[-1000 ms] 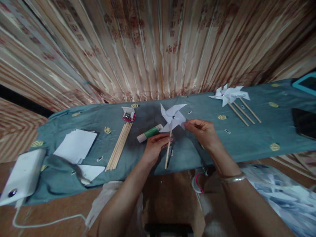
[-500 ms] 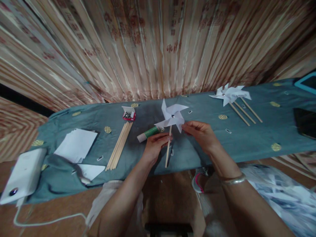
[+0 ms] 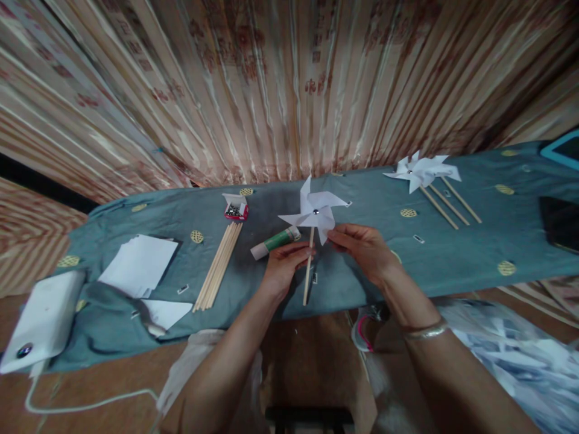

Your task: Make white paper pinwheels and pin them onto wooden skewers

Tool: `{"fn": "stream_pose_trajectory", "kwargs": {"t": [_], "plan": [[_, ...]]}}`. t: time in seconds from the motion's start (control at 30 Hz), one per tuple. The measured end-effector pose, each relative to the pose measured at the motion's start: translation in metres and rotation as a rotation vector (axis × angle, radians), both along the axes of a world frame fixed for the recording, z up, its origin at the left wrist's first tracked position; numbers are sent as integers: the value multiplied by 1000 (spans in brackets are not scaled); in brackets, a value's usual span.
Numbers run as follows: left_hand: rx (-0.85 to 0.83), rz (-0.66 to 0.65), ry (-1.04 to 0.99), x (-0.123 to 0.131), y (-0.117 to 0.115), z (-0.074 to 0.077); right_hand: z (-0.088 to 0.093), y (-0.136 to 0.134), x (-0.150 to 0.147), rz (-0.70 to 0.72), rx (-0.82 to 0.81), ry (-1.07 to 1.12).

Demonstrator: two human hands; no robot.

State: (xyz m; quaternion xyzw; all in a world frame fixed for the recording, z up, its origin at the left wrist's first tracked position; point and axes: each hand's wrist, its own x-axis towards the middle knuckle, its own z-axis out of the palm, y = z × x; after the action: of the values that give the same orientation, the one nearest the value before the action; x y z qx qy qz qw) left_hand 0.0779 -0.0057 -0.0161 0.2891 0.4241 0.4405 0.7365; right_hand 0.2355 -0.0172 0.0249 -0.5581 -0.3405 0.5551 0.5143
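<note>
A white paper pinwheel [image 3: 315,212] with a silver pin at its centre is held up over the cloth-covered table. My left hand [image 3: 286,265] is closed around its wooden stick [image 3: 308,274], a little below the paper blades. At the lower right blade, the fingers of my right hand [image 3: 362,247] are pinched together on the paper's edge. Just behind my left hand lies a green and white glue stick [image 3: 277,241]. A bundle of wooden sticks [image 3: 218,266] rests farther left, below a small open red box [image 3: 236,208] of metal pins.
Finished pinwheels [image 3: 427,172] lie at the back right. White paper sheets [image 3: 140,265] and a white device [image 3: 43,319] with a cable are on the left. A dark phone-like object [image 3: 561,223] and a blue-edged tablet [image 3: 563,150] sit at the right end. A curtain [image 3: 280,90] hangs behind the table.
The pinwheel's blades have turned slightly clockwise, and my right hand has moved a little left and down with the blade. My left hand stays on the stick.
</note>
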Motion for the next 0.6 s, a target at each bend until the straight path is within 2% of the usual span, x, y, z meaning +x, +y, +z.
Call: {"fn": "stream_pose_trajectory", "kwargs": {"t": [0.37, 0.6], "plan": [[-2, -1, -17, 0, -1, -1, -11, 0, -3, 69, 33, -37], [-4, -2, -7, 0, -1, -4, -10, 0, -8, 104, 38, -61]]}}
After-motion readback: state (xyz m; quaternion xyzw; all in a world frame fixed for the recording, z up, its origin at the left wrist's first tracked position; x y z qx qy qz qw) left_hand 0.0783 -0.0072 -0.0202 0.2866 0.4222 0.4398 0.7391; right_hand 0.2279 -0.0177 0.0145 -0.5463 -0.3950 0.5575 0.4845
